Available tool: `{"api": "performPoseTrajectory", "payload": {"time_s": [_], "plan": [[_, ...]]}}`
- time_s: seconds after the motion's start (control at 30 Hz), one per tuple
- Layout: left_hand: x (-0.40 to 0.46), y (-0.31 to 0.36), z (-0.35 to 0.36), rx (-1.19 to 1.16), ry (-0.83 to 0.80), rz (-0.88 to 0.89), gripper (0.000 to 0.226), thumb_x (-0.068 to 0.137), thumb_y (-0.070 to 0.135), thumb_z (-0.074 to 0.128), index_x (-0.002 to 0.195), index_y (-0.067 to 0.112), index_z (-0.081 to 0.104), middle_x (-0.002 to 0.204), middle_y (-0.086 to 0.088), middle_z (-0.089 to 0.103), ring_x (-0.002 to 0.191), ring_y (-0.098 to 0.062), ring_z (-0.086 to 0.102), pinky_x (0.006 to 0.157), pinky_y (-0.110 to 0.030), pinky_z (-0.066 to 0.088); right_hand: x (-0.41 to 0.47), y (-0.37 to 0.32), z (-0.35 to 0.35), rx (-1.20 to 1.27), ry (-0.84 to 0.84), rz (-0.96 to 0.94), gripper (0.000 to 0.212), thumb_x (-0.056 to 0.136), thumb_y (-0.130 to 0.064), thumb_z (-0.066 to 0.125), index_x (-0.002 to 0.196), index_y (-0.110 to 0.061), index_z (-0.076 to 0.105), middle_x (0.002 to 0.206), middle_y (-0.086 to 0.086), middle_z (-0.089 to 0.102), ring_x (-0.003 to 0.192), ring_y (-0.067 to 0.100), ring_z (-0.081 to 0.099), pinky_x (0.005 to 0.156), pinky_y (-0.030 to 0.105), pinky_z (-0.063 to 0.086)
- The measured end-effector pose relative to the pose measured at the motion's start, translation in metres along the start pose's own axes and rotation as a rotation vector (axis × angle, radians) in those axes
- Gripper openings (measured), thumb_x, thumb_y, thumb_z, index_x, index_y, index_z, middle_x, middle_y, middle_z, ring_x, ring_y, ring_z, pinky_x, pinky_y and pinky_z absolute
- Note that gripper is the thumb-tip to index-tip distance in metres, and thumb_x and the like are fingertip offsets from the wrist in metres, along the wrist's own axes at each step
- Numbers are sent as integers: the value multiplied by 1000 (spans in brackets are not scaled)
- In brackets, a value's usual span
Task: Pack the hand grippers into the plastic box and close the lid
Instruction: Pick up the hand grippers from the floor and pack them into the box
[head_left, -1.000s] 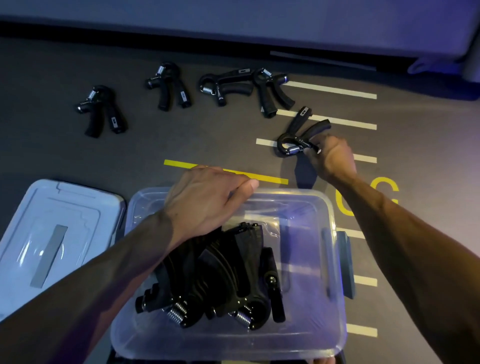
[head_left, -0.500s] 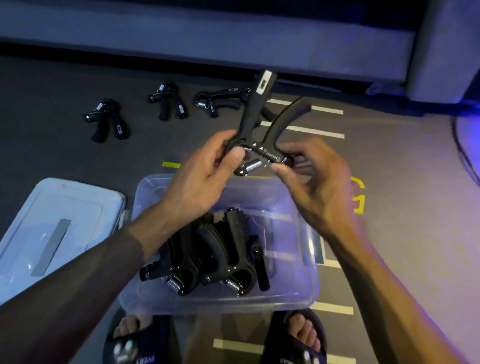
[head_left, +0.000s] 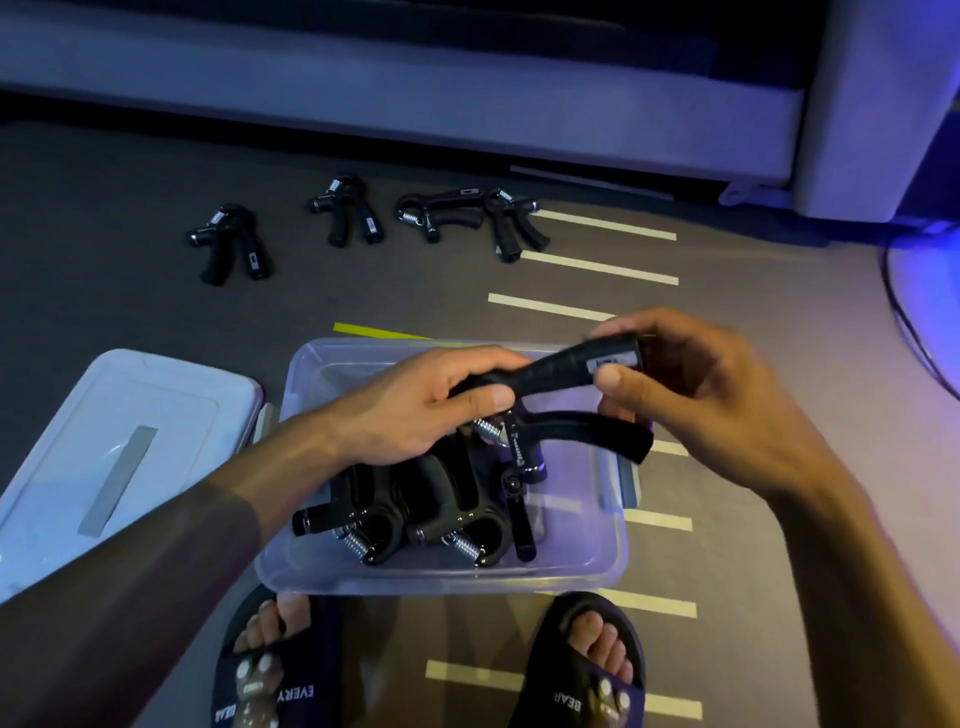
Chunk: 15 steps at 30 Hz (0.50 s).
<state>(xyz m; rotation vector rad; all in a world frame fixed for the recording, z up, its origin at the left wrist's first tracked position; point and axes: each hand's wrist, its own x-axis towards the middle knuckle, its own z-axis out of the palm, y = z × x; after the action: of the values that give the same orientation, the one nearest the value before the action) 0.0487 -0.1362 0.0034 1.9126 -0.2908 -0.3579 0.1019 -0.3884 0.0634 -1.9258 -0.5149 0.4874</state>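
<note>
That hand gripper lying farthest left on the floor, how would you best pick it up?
Probably by its two handles, from above: the leftmost hand gripper lies flat on the floor, handles splayed toward the person, spring end pointing away, apart from its neighbours.

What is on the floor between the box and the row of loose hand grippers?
In the head view, only bare floor with yellow tape lies between the box and the loose grippers.

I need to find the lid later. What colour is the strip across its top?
Grey, on the pale translucent lid; seen in the head view.
</note>
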Motion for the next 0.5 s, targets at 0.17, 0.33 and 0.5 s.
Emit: {"api": "performPoseTrajectory", "payload": {"time_s": [0.17,0.33,0.5], "plan": [[7,-4,7,28,50,1,30,99,21,61,130,20,62,109,21,68,99,3,62,83,-17,47,-8,-22,-5,-339,-51,31,24,87,-46,67,101,-27,62,72,1,73,63,20,69,62,49,58],[16,-21,9,448,262,46,27,89,39,65,115,30,64,105,15,66,100,-10,56,95,-36,46,-10,-28,10,-676,-26,133,25,77,-48,62,86,-25,59,66,0,67,61,15,61,59,40,53],[4,-22,31,740,38,96,29,87,57,63,102,32,67,97,20,66,108,-13,43,90,-34,34,-1,6,47,-849,-172,348,20,82,-36,58,84,-17,53,72,6,66,71,31,60,48,30,42]]}}
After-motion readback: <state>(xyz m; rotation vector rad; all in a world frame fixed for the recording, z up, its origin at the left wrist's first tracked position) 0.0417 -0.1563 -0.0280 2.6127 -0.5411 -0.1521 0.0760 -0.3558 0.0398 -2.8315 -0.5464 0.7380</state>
